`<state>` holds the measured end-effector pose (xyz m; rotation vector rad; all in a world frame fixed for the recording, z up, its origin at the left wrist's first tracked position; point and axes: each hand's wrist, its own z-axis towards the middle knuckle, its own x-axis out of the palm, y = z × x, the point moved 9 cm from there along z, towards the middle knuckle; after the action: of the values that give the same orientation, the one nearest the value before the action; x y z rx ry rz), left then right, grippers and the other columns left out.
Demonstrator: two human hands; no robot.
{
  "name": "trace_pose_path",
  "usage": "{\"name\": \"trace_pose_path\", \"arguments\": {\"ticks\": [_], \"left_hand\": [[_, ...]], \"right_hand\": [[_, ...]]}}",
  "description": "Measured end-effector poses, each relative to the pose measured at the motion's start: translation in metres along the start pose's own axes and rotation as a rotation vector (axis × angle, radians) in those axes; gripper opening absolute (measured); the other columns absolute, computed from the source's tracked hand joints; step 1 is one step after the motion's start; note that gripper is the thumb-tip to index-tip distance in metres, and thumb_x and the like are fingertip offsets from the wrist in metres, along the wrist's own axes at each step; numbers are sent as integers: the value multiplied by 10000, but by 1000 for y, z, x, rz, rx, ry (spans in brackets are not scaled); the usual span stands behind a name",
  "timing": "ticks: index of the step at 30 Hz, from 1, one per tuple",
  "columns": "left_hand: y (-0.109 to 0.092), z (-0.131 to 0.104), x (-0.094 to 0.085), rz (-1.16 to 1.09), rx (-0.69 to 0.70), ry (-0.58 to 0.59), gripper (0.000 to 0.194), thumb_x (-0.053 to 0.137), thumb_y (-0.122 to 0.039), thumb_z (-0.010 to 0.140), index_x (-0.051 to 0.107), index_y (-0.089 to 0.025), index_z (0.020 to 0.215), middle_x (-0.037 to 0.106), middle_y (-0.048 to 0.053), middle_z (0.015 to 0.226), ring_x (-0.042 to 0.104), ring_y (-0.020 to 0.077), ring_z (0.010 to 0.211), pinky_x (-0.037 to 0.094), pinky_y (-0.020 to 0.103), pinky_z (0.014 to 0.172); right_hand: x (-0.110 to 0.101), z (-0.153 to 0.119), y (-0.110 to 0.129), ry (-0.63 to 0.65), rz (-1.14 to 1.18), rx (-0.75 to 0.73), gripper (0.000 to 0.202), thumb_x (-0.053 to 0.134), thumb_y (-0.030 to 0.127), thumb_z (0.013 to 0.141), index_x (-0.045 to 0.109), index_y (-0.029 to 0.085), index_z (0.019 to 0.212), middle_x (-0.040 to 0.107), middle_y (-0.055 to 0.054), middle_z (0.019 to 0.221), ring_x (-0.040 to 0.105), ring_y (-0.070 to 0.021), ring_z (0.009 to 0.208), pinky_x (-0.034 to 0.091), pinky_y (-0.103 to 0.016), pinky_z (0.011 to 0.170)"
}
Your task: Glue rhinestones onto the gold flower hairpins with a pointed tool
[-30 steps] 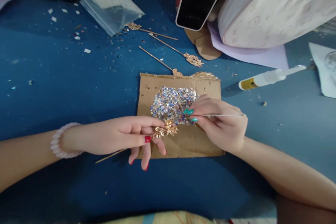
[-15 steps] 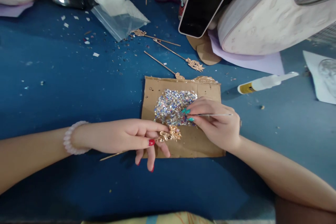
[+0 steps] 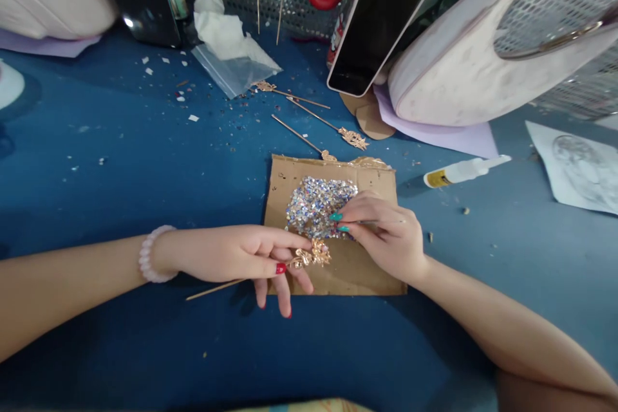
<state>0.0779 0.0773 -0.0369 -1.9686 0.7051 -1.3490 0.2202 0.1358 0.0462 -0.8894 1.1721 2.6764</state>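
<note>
gold filigree hairpin pinched over a card of loose rhinestones

the left hand [image 3: 232, 257] has thumb and forefinger pressed together on the gold hairpin [image 3: 309, 255] just behind its flower head, the thin stem trailing left and near over the blue tabletop [image 3: 120, 161]. the right hand [image 3: 386, 238] pinches a slim picking tool [image 3: 381, 222], its tip at the near edge of the rhinestone pile [image 3: 316, 203] on the cardboard sheet [image 3: 357, 267]. the hairpin looks light, its stem springy and easily bent, the ornament delicate, so the neck seems the best place for a grip. the stones look tiny, slippery and quick to scatter. more hairpins [image 3: 333, 129] lie farther off; a glue bottle [image 3: 458, 172] sits to the right.
</note>
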Motion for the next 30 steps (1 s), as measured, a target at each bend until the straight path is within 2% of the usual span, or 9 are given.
{"name": "trace_pose_path", "arguments": {"ticks": [10, 15, 22, 30], "left_hand": [[-1, 2, -1, 21, -39, -1, 625, 585, -378, 1014, 333, -258, 1572, 630, 170, 1384, 751, 168, 966, 573, 237, 748], [0, 3, -2, 7, -40, -25, 589, 559, -321, 1027, 338, -269, 1570, 647, 164, 1361, 755, 164, 952, 573, 230, 734], [-2, 3, 0, -34, -15, -7, 547, 547, -311, 1033, 379, -263, 1551, 655, 165, 1343, 759, 163, 954, 580, 216, 731], [-2, 1, 1, -50, -2, -13, 539, 545, -327, 1036, 386, -260, 1546, 653, 167, 1338, 760, 179, 967, 575, 239, 742]], "right_hand": [[3, 13, -2, -34, -68, -40, 135, 678, 97, 878, 744, 214, 879, 766, -18, 762, 736, -172, 733, 591, -359, 723], [14, 24, -10, 2, -120, -9, 136, 646, 138, 911, 750, 214, 865, 773, -15, 778, 737, -162, 756, 597, -353, 766], [19, 22, -13, 54, -111, 1, 150, 636, 153, 913, 758, 238, 889, 776, -9, 778, 738, -177, 774, 589, -368, 769], [19, 22, -8, 63, -162, -38, 122, 625, 156, 938, 726, 208, 892, 776, -26, 808, 737, -167, 785, 581, -346, 771]]}}
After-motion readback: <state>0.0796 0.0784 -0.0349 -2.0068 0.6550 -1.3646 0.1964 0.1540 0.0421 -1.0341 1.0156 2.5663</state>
